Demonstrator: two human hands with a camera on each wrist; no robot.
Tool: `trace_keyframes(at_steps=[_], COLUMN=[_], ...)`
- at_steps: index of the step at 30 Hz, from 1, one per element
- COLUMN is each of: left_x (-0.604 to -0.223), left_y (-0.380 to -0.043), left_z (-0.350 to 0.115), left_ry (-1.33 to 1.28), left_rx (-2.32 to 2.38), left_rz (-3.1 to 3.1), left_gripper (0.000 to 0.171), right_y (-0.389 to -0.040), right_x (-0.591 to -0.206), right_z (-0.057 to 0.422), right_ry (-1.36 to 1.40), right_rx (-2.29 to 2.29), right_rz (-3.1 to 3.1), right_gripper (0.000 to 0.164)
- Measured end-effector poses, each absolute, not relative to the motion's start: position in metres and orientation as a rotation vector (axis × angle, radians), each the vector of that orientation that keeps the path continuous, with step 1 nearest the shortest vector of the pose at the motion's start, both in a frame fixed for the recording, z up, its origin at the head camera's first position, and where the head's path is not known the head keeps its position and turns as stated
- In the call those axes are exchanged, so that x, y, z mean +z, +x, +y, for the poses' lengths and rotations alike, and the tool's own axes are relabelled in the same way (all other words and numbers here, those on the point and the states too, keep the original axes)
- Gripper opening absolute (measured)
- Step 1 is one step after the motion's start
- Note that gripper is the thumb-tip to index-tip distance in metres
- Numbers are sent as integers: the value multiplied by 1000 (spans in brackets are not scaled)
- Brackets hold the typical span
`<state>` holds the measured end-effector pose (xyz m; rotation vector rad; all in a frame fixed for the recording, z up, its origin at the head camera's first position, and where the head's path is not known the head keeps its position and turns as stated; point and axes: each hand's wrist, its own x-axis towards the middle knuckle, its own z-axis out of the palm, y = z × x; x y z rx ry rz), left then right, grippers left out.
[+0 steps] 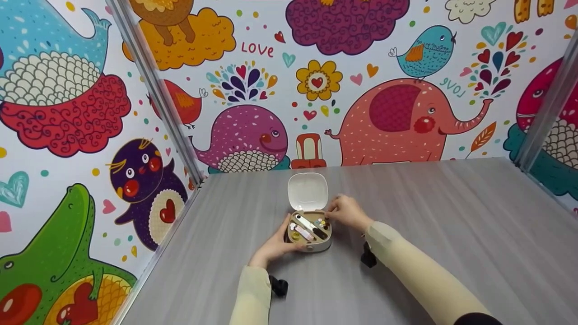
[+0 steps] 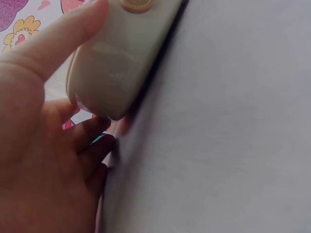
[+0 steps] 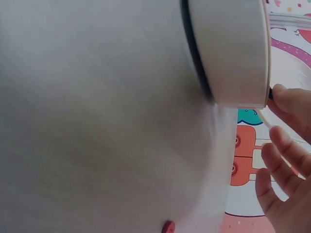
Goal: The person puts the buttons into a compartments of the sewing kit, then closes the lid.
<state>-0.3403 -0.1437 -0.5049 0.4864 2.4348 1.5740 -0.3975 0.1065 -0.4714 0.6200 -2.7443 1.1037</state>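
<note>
A small beige box [image 1: 319, 246] stands on the table with its white lid [image 1: 308, 192] raised. Inside lie a white-and-black tool [image 1: 311, 225], a pale pink-and-white stick-like item [image 1: 302, 231], a yellowish round piece [image 1: 295, 236] and several small colourful buttons [image 1: 322, 223]. My left hand [image 1: 276, 243] grips the box at its left side, thumb across the front near the round clasp [image 2: 137, 4]. At the box's right rim is my right hand [image 1: 350, 213], its thumb and index finger pinching a small dark piece [image 3: 271, 93], mostly hidden. The other fingers are loosely bent.
A red button [image 3: 168, 226] lies on the grey table [image 1: 415, 212] to the right of the box. Behind and at the sides stand printed cartoon panels [image 1: 244, 135] with metal corner posts [image 1: 158, 95].
</note>
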Motion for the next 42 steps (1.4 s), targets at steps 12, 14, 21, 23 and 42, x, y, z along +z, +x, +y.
trace_keyframes(at_steps=[12, 14, 21, 23, 42], left_x=[-503, -503, -504, -505, -506], left_y=[-337, -337, -337, -338, -340], left_z=[-143, -143, -142, -142, -144], left_ry=[467, 466, 483, 486, 497], left_rx=[1569, 1570, 1604, 1614, 1579], left_rz=[2442, 2439, 2408, 2401, 2435], left_gripper=[112, 112, 112, 112, 113], right_y=[-392, -391, -392, -393, -390], right_x=[-474, -474, -477, -479, -491], right_z=[104, 104, 111, 116, 218], right_ry=[778, 784, 785, 784, 566], right_rx=[770, 750, 896, 968, 1208], right_rz=[-2697, -2696, -2648, -2609, -2612], right_gripper=[8, 8, 8, 7, 15])
